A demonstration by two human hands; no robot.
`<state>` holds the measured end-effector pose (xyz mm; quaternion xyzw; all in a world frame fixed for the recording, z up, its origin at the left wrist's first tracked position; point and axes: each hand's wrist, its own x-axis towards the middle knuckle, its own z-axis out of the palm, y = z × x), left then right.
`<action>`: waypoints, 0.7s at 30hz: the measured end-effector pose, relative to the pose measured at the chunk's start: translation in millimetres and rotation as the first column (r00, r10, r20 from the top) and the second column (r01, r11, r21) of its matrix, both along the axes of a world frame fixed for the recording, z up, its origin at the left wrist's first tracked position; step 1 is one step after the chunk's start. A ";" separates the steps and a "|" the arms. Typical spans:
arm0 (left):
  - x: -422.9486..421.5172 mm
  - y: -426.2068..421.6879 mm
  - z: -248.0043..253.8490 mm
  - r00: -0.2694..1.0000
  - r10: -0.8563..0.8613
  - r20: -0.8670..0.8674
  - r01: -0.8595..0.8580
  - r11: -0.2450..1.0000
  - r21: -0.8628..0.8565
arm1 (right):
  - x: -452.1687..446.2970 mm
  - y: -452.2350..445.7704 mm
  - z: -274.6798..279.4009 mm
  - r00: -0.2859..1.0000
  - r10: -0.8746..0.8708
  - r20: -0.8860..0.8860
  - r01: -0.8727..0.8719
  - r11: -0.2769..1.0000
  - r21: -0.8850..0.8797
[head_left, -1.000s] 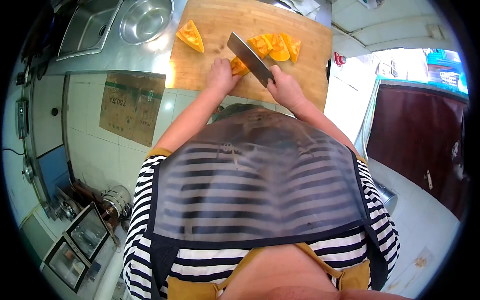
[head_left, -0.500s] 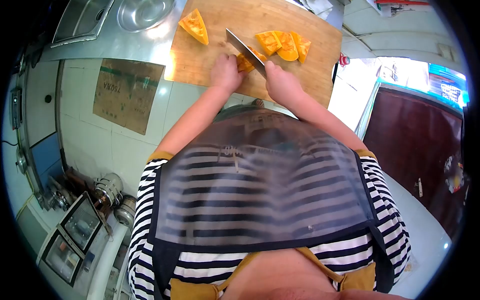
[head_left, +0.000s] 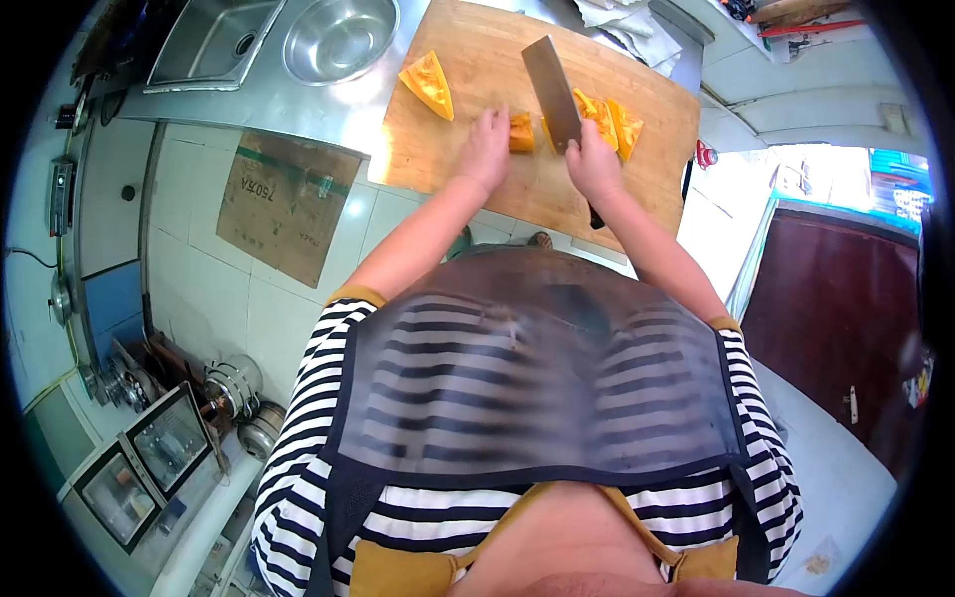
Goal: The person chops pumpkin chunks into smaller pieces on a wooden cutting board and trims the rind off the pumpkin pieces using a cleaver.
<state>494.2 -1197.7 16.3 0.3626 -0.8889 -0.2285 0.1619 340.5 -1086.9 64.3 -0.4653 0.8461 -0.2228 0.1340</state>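
My right hand [head_left: 595, 167] is closed around the handle of a broad-bladed cleaver [head_left: 551, 88], whose black handle end shows below the fist. The blade points away from me, with a thin bit of orange flesh by its left side. Left of it, my left hand [head_left: 485, 149] has its fingers together against a small pumpkin piece [head_left: 521, 132], steadying it on the wooden cutting board [head_left: 497, 45]. Several cut pumpkin pieces [head_left: 625, 129] lie right of the blade, partly hidden by it and my right hand. A larger pumpkin wedge [head_left: 428, 86] rests at the board's left.
Beyond the board's left edge, a metal bowl [head_left: 340, 38] stands on the steel counter beside a sink [head_left: 214, 45]. White cloths [head_left: 637, 30] lie behind the board. A flattened cardboard sheet [head_left: 284, 209] is below the counter at left.
The cleaver has come off the pumpkin piece and swung to the right, its blade now more upright. My left hand stays at the piece. The whole view has shifted somewhat.
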 end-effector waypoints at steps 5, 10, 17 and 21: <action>22.3 -51.3 20.2 0.984 0.117 -0.137 -0.144 0.968 -0.205 | -1.4 23.5 20.9 0.996 0.062 -0.060 -0.069 0.991 -0.116; 23.5 -67.1 30.5 0.828 0.529 0.186 -0.560 0.794 0.235 | 19.7 40.5 14.5 0.962 0.265 0.059 -0.266 0.964 0.006; 38.1 -94.0 1.7 0.864 0.444 0.238 -0.491 0.848 0.200 | 20.6 43.9 9.5 0.969 0.246 0.040 -0.249 0.963 0.100; 60.5 -79.8 -3.9 0.941 0.267 0.208 -0.284 0.957 0.058 | 8.3 48.2 1.2 0.973 0.229 0.001 -0.228 0.972 -0.046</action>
